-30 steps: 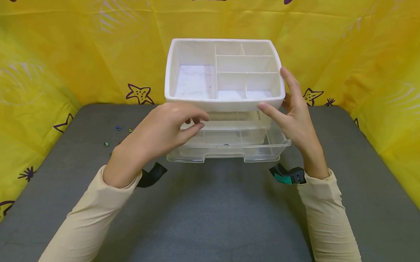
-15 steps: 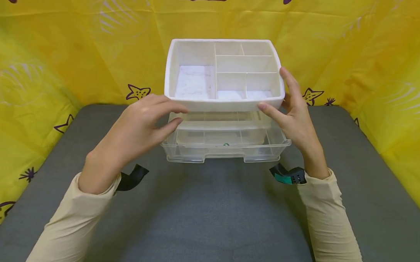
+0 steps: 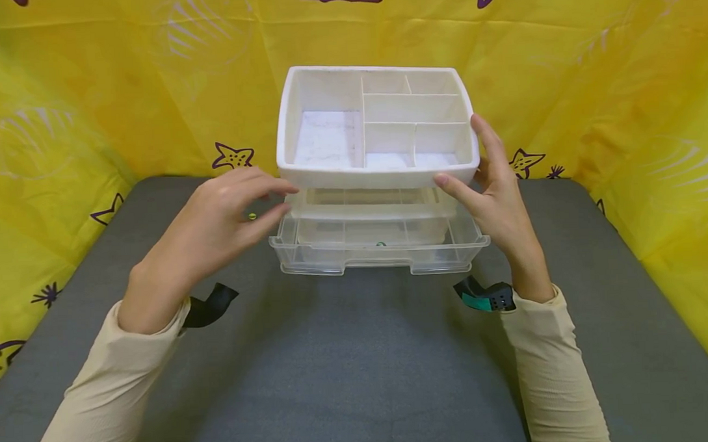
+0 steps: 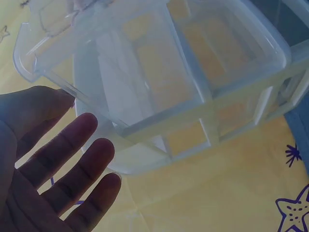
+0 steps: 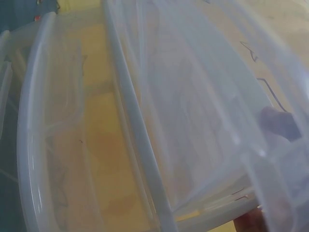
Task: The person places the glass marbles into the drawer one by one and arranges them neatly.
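A white storage organizer (image 3: 358, 177) stands in the middle of the head view, its top divided into several compartments. Beneath that top, a clear drawer (image 3: 379, 258) sticks out at the front. One small greenish marble (image 3: 381, 244) shows inside the drawer. My right hand (image 3: 502, 203) grips the organizer's right front corner, thumb on the front and fingers at the side. At the left front corner is my left hand (image 3: 213, 219), fingers loosely extended close to the organizer and holding nothing. In the left wrist view its fingertips (image 4: 104, 150) lie beside the clear plastic; contact is uncertain.
A yellow-green marble (image 3: 252, 216) is visible through the gap between left thumb and fingers. The grey table (image 3: 371, 370) extends in front of the organizer. Yellow cloth (image 3: 150, 78) with starfish drawings hangs behind and at both sides.
My left hand has moved left, from the organizer's front to its left corner. Marbles seen earlier on the left of the table are now behind that hand. My right hand keeps its grip.
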The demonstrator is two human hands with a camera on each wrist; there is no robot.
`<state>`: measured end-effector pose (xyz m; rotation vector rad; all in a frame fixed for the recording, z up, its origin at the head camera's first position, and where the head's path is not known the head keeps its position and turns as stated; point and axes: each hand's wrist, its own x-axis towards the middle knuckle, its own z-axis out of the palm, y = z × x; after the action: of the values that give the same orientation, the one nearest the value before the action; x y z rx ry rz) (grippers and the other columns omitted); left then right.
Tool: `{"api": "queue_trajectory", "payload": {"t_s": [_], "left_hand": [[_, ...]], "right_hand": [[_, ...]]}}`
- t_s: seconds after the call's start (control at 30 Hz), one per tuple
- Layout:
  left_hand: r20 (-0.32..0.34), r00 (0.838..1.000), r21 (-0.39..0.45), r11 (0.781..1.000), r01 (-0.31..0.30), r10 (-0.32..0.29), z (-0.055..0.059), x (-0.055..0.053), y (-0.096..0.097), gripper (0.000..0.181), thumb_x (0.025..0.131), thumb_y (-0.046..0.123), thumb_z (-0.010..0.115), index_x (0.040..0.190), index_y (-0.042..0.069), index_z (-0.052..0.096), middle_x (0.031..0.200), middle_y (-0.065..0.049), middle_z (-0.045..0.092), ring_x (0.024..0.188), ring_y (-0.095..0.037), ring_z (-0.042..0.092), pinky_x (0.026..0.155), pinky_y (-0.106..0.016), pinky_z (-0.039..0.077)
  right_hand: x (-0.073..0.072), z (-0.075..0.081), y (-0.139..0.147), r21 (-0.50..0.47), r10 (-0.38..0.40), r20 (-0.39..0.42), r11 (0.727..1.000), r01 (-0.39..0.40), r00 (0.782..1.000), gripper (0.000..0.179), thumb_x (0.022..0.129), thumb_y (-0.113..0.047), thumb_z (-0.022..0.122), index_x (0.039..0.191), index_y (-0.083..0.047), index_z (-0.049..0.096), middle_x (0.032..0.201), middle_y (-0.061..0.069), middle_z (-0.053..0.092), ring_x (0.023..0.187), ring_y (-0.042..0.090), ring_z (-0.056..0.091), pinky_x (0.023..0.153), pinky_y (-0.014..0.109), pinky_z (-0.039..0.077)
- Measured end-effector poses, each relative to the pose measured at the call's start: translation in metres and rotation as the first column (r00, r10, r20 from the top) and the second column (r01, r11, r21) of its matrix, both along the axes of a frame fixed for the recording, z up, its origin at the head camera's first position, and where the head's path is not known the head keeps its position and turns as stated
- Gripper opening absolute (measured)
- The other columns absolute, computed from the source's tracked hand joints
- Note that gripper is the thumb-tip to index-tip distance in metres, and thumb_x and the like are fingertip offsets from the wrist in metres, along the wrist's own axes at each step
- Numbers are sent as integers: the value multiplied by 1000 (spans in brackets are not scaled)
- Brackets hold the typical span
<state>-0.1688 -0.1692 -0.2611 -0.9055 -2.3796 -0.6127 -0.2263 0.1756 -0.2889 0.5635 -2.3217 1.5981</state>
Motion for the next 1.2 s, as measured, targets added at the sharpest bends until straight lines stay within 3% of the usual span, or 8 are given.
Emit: {"api": "queue_trajectory", "payload": {"t_s": [0.5,0.7,1.2], "left_hand": [[45,995,-14,996,-85,85,-11,6,-22,27,81,-4,75,106,7,74,95,-6,73,84,-20,65,75,-31,46],[45,995,-26,996,-91,92,-18,5,-29,27,81,-3,76,105,8,74,95,-4,73,84,-19,65,74,-27,45],[53,988,-63,988,-140,143,-37,9,-50,28,79,-3,77,104,10,74,93,-2,73,80,-17,64,72,-26,44]], "right_hand": [[0,0,0,16,-13,2,1000,13,1000,84,92,-7,69,159,-24,21,162,-1,20,117,25,51,97,29,51],[0,-1,1,18,-17,1,1000,16,1000,84,92,-8,69,159,-25,20,162,-2,19,118,25,51,98,32,51],[0,-1,0,10,-11,-14,1000,11,1000,84,91,-6,69,159,-23,22,161,0,21,118,26,51,96,25,50]]}}
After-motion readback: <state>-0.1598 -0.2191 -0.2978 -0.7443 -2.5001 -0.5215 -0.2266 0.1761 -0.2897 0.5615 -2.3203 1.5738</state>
